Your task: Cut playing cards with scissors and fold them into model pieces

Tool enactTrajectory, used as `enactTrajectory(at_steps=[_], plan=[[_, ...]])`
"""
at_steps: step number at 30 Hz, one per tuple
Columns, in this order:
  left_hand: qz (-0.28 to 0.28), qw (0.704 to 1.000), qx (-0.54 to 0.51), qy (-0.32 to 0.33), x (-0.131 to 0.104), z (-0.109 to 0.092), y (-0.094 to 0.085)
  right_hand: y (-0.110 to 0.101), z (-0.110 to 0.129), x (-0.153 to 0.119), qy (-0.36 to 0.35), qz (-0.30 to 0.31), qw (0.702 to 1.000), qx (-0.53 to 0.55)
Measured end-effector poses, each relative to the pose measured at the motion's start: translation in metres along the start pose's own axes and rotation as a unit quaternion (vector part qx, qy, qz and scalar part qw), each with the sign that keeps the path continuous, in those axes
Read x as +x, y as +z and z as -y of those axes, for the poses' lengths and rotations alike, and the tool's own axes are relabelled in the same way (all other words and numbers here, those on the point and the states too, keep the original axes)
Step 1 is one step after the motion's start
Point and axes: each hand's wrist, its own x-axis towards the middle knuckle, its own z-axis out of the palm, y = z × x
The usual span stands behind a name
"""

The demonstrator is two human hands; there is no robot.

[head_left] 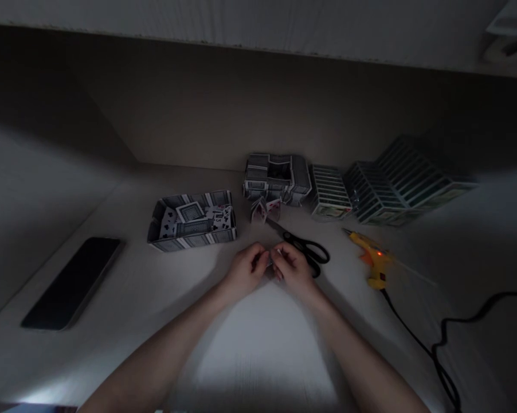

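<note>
My left hand (pixel 249 267) and my right hand (pixel 293 267) meet over the white table, fingertips pinched close together. Between them shows a small pale piece (pixel 270 260), mostly covered by my fingers; its kind is hard to make out. Just beyond my right hand lies a pair of scissors (pixel 312 250) with black handles, the blades pointing away to the left. Folded playing-card pieces (pixel 265 210) stand near the blade tips. To the left of my hands is an open box made of playing cards (pixel 194 238), with loose cards (pixel 192 212) inside.
At the back stands a grey structure built of cards (pixel 278 178). Striped green-and-white structures (pixel 331 192) reach to the right. A yellow glue gun (pixel 375 261) with a lit orange light lies at right, its black cord (pixel 413 334) trailing forward. A dark phone (pixel 73 284) rests at left.
</note>
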Motion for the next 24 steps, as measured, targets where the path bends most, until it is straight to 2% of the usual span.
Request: enactTrajectory(at_steps=[8, 16, 24], plan=[[-0.032, 0.992, 0.113, 0.039, -0.003, 0.001, 0.001, 0.002, 0.003, -0.004, -0.085, -0.051, 0.990, -0.102], [-0.041, 0.997, 0.068, 0.012, 0.002, 0.001, -0.004, 0.003, 0.004, -0.006, -0.063, -0.043, 0.996, -0.053], [-0.097, 0.992, 0.075, 0.003, 0.003, -0.003, -0.005, 0.006, 0.006, -0.012, -0.139, -0.093, 0.975, -0.147]])
